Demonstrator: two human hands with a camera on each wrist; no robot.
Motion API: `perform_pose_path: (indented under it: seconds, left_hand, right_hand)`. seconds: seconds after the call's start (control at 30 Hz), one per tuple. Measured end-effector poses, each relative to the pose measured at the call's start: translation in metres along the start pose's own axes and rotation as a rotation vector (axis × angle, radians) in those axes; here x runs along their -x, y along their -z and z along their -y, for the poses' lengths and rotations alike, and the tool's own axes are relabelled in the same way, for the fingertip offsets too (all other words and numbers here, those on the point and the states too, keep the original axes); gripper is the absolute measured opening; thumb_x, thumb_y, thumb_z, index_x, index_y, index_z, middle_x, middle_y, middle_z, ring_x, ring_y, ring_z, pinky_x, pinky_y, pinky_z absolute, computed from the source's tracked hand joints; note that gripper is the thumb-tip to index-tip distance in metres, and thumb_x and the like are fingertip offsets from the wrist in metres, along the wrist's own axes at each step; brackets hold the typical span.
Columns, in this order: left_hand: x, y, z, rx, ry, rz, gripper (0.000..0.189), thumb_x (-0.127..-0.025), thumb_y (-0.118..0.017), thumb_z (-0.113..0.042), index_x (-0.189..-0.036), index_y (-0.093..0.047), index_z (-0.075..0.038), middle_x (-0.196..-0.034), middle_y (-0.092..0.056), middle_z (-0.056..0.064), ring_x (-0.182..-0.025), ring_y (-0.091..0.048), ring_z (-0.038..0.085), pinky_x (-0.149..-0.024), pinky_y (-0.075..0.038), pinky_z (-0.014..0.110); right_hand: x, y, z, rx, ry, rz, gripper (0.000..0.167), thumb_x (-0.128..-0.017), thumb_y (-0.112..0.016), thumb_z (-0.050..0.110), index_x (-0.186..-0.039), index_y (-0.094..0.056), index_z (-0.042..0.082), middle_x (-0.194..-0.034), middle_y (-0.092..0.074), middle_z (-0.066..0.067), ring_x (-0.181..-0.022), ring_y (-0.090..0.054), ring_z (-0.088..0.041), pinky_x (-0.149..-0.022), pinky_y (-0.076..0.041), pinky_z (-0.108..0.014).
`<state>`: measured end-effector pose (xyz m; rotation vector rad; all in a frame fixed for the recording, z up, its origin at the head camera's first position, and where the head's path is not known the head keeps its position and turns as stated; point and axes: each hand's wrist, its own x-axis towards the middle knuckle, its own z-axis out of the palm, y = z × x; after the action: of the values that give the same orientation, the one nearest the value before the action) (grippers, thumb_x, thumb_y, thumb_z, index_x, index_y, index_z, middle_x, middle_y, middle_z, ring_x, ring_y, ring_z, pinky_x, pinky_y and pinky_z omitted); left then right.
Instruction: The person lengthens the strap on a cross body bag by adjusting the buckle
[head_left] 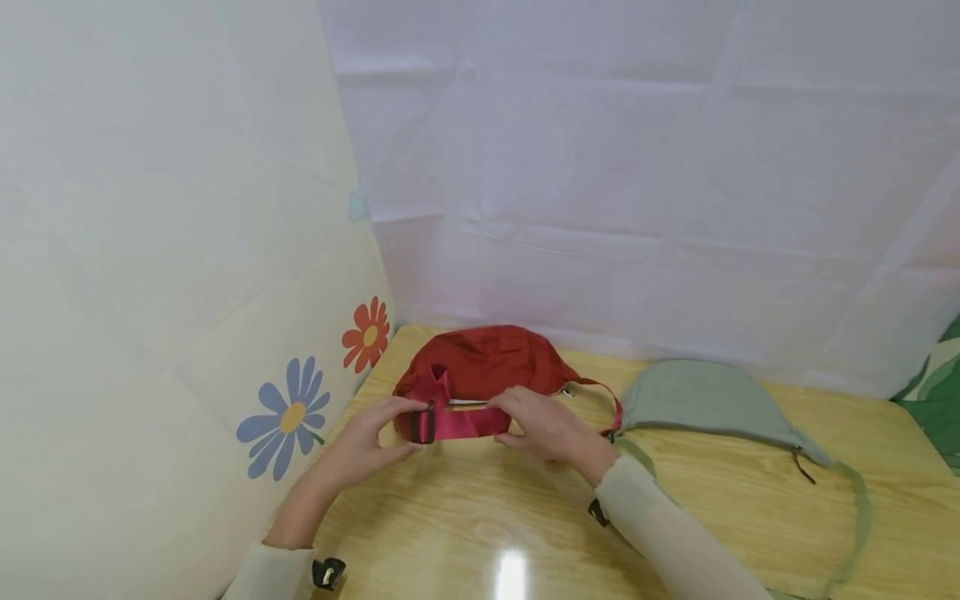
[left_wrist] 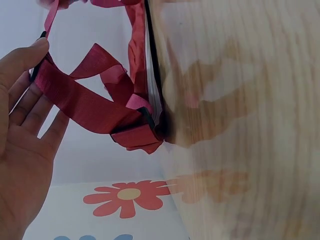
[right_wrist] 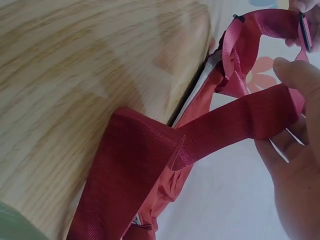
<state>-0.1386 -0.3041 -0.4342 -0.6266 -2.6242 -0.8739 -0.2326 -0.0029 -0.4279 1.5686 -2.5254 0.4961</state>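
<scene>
A red waist bag (head_left: 495, 358) lies on the wooden table near the back wall. Its webbing strap (head_left: 468, 423) is lifted in front of it. My left hand (head_left: 363, 450) pinches the black strap slider (head_left: 423, 425) between thumb and fingers. The right hand (head_left: 547, 425) grips the webbing a short way to the right, thumb over one face and fingers behind, as the right wrist view shows on the strap (right_wrist: 240, 117). Between the hands the band runs nearly straight. A folded loop of strap (left_wrist: 120, 85) stands up behind the slider, beside the bag's left end.
A grey-green waist bag (head_left: 705, 400) lies to the right, its strap (head_left: 858, 508) trailing toward the front edge. White cloth (head_left: 600, 167) hangs behind the table, and a flower-printed sheet (head_left: 225, 292) closes off the left side. Green leafy fabric (head_left: 933, 408) shows at the far right.
</scene>
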Motion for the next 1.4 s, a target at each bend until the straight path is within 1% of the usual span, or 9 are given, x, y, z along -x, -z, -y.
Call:
perform_pose_path:
  seconds: [0.13,0.23,0.37,0.5,0.63,0.8,0.9,1.1,1.4]
  left_hand:
    - [-0.001,-0.007,0.0,0.032,-0.035,0.028,0.056,-0.076,-0.088,-0.005,-0.126,-0.066,-0.019,-0.118,-0.068,-0.003,-0.105,-0.063,0.016,-0.087,-0.056,0.042]
    - [-0.001,-0.012,0.0,0.066,-0.044,0.06,0.058,-0.075,-0.088,-0.002,-0.126,-0.066,-0.019,-0.114,-0.068,-0.006,-0.099,-0.062,0.012,-0.084,-0.057,0.039]
    - [0.0,-0.018,-0.003,0.068,-0.003,0.115,0.055,-0.076,-0.088,-0.004,-0.123,-0.065,-0.02,-0.113,-0.066,-0.008,-0.1,-0.06,0.011,-0.086,-0.056,0.038]
    - [0.001,-0.021,-0.008,0.029,0.02,0.186,0.05,-0.077,-0.087,-0.005,-0.12,-0.064,-0.018,-0.113,-0.063,-0.007,-0.104,-0.058,0.012,-0.09,-0.055,0.038]
    - [0.001,-0.026,-0.011,-0.016,-0.004,0.232,0.047,-0.076,-0.088,-0.006,-0.114,-0.063,-0.015,-0.11,-0.061,-0.005,-0.105,-0.057,0.014,-0.091,-0.054,0.038]
    - [0.002,-0.033,-0.015,-0.081,0.002,0.269,0.041,-0.076,-0.085,-0.008,-0.108,-0.061,-0.016,-0.1,-0.057,-0.006,-0.096,-0.053,0.011,-0.083,-0.052,0.032]
    - [0.003,-0.036,-0.017,-0.144,-0.028,0.29,0.04,-0.077,-0.084,-0.008,-0.107,-0.06,-0.017,-0.095,-0.056,-0.008,-0.093,-0.052,0.011,-0.079,-0.05,0.03]
    - [0.004,-0.04,-0.022,-0.243,-0.112,0.324,0.037,-0.078,-0.087,-0.013,-0.105,-0.061,-0.017,-0.093,-0.059,-0.008,-0.093,-0.055,0.011,-0.081,-0.05,0.032]
    - [0.009,-0.044,-0.02,-0.268,-0.224,0.297,0.035,-0.079,-0.088,-0.017,-0.102,-0.061,-0.016,-0.087,-0.06,-0.009,-0.085,-0.057,0.007,-0.08,-0.052,0.032]
  right_hand:
    - [0.003,-0.003,0.0,0.006,-0.025,0.071,0.03,-0.094,-0.074,0.024,-0.12,-0.063,0.013,-0.107,-0.065,0.002,-0.099,-0.058,-0.012,-0.086,-0.053,-0.027]
    - [0.005,-0.006,-0.001,0.023,-0.005,0.104,0.029,-0.094,-0.075,0.022,-0.119,-0.064,0.013,-0.107,-0.066,0.003,-0.099,-0.059,-0.013,-0.086,-0.052,-0.027]
    - [0.007,-0.013,-0.003,0.044,0.059,0.098,0.022,-0.092,-0.076,0.016,-0.11,-0.064,0.013,-0.103,-0.067,0.004,-0.097,-0.061,-0.014,-0.089,-0.05,-0.027]
    - [0.009,-0.02,-0.004,0.05,0.113,0.106,0.021,-0.09,-0.077,0.012,-0.105,-0.063,0.013,-0.102,-0.068,0.004,-0.098,-0.061,-0.015,-0.092,-0.048,-0.027]
    - [0.012,-0.023,-0.001,0.066,0.133,0.108,0.023,-0.089,-0.078,0.01,-0.107,-0.063,0.013,-0.103,-0.069,0.003,-0.101,-0.062,-0.016,-0.093,-0.049,-0.027]
    - [0.014,-0.025,0.005,0.102,0.12,0.14,0.019,-0.089,-0.078,0.014,-0.101,-0.063,0.016,-0.096,-0.068,0.006,-0.093,-0.062,-0.014,-0.086,-0.049,-0.026]
    - [0.015,-0.027,0.007,0.128,0.114,0.162,0.016,-0.09,-0.078,0.019,-0.096,-0.063,0.019,-0.092,-0.067,0.009,-0.088,-0.061,-0.011,-0.081,-0.049,-0.026]
    - [0.018,-0.031,0.011,0.212,0.175,0.137,0.013,-0.09,-0.077,0.02,-0.086,-0.064,0.021,-0.081,-0.067,0.012,-0.079,-0.062,-0.008,-0.072,-0.046,-0.023]
    - [0.022,-0.029,0.016,0.182,0.144,0.198,0.006,-0.092,-0.076,0.022,-0.092,-0.07,0.021,-0.086,-0.07,0.012,-0.084,-0.061,-0.01,-0.081,-0.049,-0.025]
